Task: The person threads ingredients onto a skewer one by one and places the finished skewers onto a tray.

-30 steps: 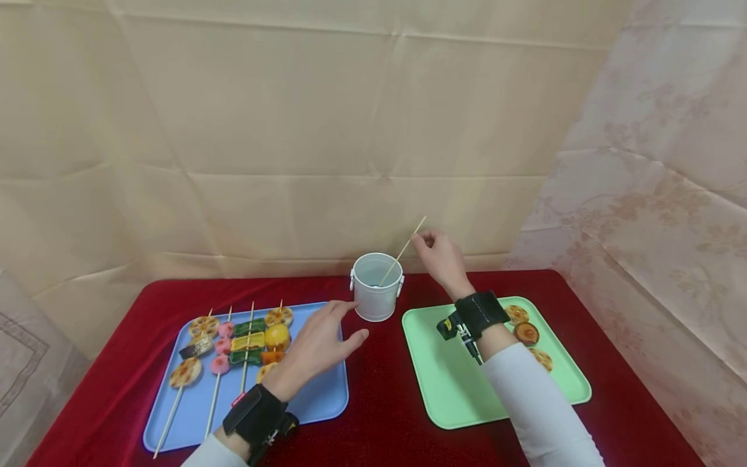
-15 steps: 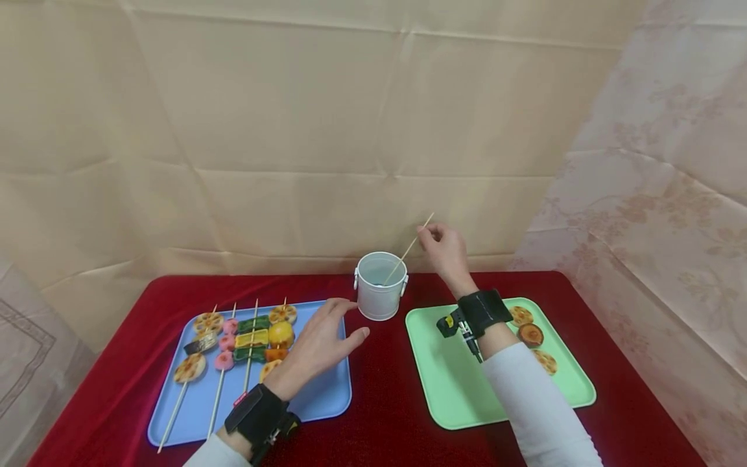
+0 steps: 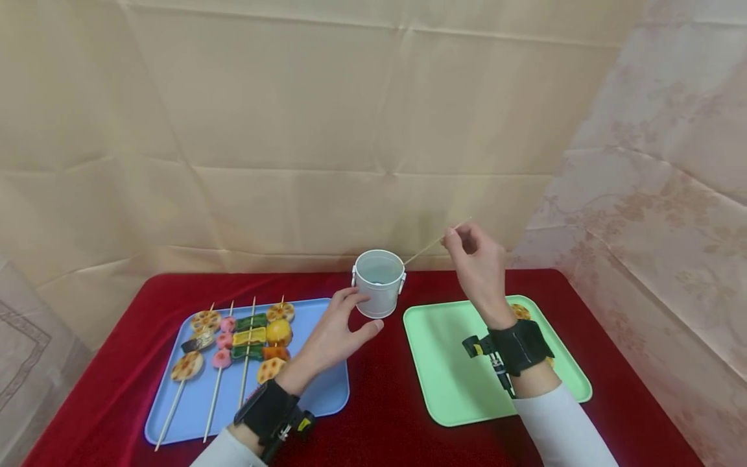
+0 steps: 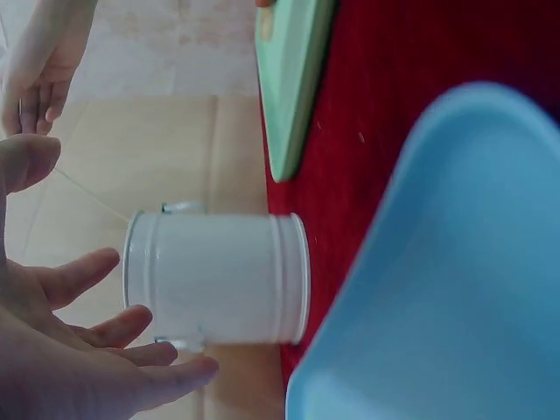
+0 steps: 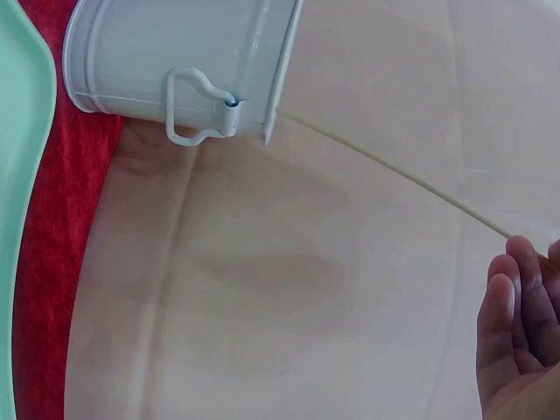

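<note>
Between the thumb and fingertips of my right hand (image 3: 481,267) is a thin wooden skewer (image 3: 425,250), pinched near its upper end. It slants down to the left, its lower tip right at the rim of a small white bucket (image 3: 378,302); in the right wrist view the bare skewer (image 5: 394,169) meets that rim close to a side handle (image 5: 179,109). My left hand (image 3: 328,338) hovers with spread, relaxed fingers at the bucket's left front, holding nothing. The left wrist view has its fingers (image 4: 83,276) overlapping the bucket wall (image 4: 219,280).
A blue tray (image 3: 327,392) on the left bears several food skewers, among them a pink one (image 3: 224,340) and a green-yellow one (image 3: 249,336). The green tray (image 3: 452,370) on the right carries grilled slices (image 3: 521,312), partly behind my right wrist. A beige curtain (image 3: 280,130) hangs behind the red cloth (image 3: 385,395).
My right hand has moved right, drawing the skewer's lower end from inside the bucket up to its rim and tilting it flatter. My left hand has shifted slightly right and up toward the bucket.
</note>
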Tool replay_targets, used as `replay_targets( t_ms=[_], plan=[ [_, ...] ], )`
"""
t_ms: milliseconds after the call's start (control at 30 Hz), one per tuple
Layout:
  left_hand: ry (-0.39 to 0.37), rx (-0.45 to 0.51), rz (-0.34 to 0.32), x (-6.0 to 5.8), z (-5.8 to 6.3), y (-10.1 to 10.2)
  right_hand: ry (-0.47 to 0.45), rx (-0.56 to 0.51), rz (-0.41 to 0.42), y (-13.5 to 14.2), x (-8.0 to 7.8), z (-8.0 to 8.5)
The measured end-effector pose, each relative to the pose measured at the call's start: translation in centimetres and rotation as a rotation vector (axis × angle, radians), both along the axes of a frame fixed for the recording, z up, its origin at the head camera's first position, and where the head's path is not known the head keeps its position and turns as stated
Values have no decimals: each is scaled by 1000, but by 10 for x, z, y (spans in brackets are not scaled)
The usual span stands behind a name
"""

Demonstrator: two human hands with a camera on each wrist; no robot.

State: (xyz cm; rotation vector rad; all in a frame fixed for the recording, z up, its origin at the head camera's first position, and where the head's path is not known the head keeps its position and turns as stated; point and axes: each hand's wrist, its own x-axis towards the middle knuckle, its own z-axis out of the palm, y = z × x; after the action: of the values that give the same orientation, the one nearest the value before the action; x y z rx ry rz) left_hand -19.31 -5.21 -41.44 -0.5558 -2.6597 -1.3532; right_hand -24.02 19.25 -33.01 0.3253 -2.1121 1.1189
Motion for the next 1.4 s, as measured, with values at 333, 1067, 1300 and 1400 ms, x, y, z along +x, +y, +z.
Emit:
replay_targets(
  t_ms=[333, 1067, 1300, 1400],
  plan=[
    [-100, 360, 14, 4, -5, 19, -40, -168, -15, 2, 43, -4],
    [-442, 1167, -107, 15, -6, 30, -580, -861, 470, -22, 75, -86],
    [-466, 1276, -106, 17, -8, 37, -693, -1083, 564, -39, 82, -94],
    [-456, 1290, -94, 18, -9, 39, -734, -1139, 564, -44, 83, -95]
  ],
)
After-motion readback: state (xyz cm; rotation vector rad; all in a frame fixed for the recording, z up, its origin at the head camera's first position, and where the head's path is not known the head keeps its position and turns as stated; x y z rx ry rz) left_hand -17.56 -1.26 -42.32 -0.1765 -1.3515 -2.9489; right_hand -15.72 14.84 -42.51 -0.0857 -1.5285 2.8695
